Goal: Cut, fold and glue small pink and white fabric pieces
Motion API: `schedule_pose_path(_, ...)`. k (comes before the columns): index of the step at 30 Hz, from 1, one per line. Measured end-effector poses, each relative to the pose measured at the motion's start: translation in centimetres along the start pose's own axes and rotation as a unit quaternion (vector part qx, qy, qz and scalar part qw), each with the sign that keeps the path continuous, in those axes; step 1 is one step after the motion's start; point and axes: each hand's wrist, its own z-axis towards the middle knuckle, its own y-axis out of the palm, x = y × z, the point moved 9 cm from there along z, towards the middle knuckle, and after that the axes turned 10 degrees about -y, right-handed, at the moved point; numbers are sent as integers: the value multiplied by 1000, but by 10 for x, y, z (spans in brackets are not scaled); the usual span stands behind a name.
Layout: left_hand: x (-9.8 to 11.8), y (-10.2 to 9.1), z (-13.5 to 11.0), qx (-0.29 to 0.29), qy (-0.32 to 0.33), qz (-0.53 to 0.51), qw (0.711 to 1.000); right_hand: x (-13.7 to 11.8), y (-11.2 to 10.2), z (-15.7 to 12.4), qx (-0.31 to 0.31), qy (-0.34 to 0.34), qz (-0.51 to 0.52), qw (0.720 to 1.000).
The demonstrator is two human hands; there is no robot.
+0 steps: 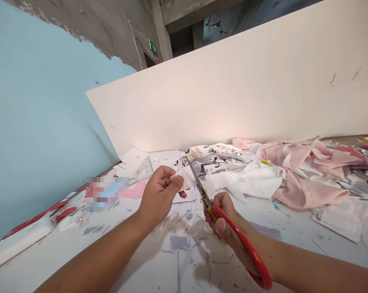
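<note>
My left hand (159, 193) pinches a small white scrap of fabric (184, 178) between thumb and fingers, a little above the table. My right hand (222, 217) is wrapped round the red handles of a pair of scissors (233, 236). The metal blades (193, 173) point up and away, and lie against the right edge of the white scrap. Both forearms reach in from the bottom of the view.
The white table (141, 260) is littered with cut scraps. Pink cloth (306, 171), white cloth (254, 179) and floral fabric (214, 156) are heaped at the back right. A clear set square (143, 170) lies behind my left hand. A white board (233, 89) stands behind; a blue wall (34, 122) is at left.
</note>
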Motion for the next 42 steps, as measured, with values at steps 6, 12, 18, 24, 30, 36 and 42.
schedule_pose_path(6, -3, 1, -1, -4, -16, 6, 1000, 4, -3, 1, 15, 9, 11, 1000)
schedule_pose_path(12, -4, 0, 0, 3, -11, 10, 1000, 10, -4, 2, 25, 8, 14, 1000)
schedule_pose_path(18, -3, 0, 0, 7, -8, 18, 1000, 8, -1, 2, 21, 13, 6, 1000)
schedule_pose_path(24, -1, 0, -1, 9, -6, 18, 1000, 15, 2, -1, 19, 31, 8, 999)
schedule_pose_path(30, 1, 0, -1, 16, -9, 23, 1000, 21, 4, -3, 19, 53, 21, 998)
schedule_pose_path(36, 1, -3, -2, 23, -4, 21, 1000, 22, 4, -3, 27, 49, 7, 998)
schedule_pose_path(42, 0, -3, 0, 18, -2, 24, 1000, 25, 1, -5, 38, 63, -3, 997)
